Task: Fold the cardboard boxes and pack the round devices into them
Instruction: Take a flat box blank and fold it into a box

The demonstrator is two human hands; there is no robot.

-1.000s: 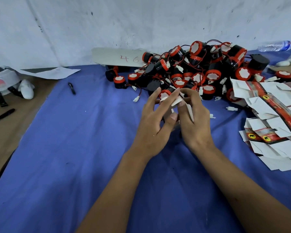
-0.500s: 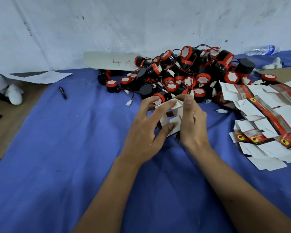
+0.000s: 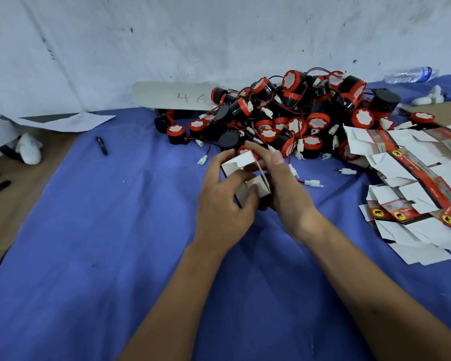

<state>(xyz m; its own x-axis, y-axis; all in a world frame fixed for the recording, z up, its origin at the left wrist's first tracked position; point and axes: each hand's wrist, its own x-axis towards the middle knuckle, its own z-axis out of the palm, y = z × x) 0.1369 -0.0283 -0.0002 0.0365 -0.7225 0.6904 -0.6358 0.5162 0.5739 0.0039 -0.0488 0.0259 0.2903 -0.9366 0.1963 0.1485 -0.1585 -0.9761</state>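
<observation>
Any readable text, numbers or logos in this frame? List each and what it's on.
"4 6", handwritten in red on the cardboard strip leaning at the wall.
Flat box blanks: red band with print and yellow round animal logos; the print is too blurred to read.
Water bottle: blue label, too small to read.
Half-folded box in the left hand and right hand: only plain white faces show.

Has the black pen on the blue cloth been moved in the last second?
No. The black pen lies in the same spot relative to the paper sheet beside it; only the camera shifted.
</observation>
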